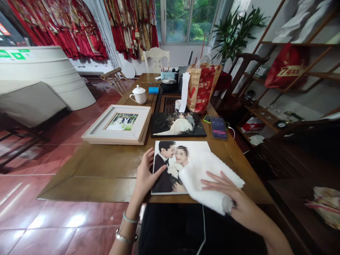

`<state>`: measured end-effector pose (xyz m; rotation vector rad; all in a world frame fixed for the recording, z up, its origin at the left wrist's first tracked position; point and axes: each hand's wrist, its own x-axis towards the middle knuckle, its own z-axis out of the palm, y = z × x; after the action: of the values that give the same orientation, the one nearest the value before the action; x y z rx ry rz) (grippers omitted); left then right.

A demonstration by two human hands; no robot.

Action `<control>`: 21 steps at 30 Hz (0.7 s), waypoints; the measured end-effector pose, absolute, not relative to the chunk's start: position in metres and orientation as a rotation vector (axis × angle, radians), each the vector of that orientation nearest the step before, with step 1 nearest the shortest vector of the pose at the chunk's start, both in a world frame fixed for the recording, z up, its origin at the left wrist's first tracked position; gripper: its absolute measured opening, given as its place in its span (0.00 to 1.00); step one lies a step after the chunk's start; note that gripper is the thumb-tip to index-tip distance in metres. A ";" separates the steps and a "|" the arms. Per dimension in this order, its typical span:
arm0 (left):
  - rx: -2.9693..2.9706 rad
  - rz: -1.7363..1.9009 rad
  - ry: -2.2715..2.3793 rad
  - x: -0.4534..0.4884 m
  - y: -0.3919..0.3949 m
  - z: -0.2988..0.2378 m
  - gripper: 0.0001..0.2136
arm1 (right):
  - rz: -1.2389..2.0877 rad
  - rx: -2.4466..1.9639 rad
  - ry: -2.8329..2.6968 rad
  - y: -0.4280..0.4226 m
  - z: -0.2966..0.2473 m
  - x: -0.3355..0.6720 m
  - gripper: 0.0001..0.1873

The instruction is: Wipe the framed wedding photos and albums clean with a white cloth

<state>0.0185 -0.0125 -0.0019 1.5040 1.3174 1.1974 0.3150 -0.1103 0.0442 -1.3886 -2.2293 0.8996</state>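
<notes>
Fingers of the left hand (pixel 146 177) spread open beside a shiny, flat, white-edged photo board (pixel 163 182) on the brown wooden table (pixel 106 170). Right hand (pixel 225 189) fingers spread over one soft, fluffy white cloth (pixel 203 168), partly covering the board. It looks stiff, light, maybe slippery and easy to scratch; hold its edges. Beyond: one dark, oblong photo board (pixel 172 129), at least one pale wooden frame (pixel 141 125).

- The left forearm (pixel 129 227) is slanting up from the bottom of the view.
- The left grip (pixel 148 174), a bare hand, is standing spread, thumb pointing right, fingers bending slightly and pointing away.
- The right forearm (pixel 261 225) is slanting in from the lower right.
- The right grip (pixel 225 187) is lying palm down, fingers pointing left, apart.
</notes>
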 end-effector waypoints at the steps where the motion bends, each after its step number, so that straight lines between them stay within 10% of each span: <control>1: 1.450 1.204 1.313 0.019 -0.011 -0.002 0.35 | 0.851 -1.430 -2.183 -0.110 0.040 0.321 0.36; 21: 0.832 1.426 1.533 -0.015 -0.061 0.065 0.33 | 0.240 -1.236 -2.310 -0.137 0.053 0.244 0.40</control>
<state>-0.0150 -0.0605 0.0652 0.8319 1.5330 1.4260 0.2441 -0.1365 0.0529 -1.2361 -2.3095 0.2405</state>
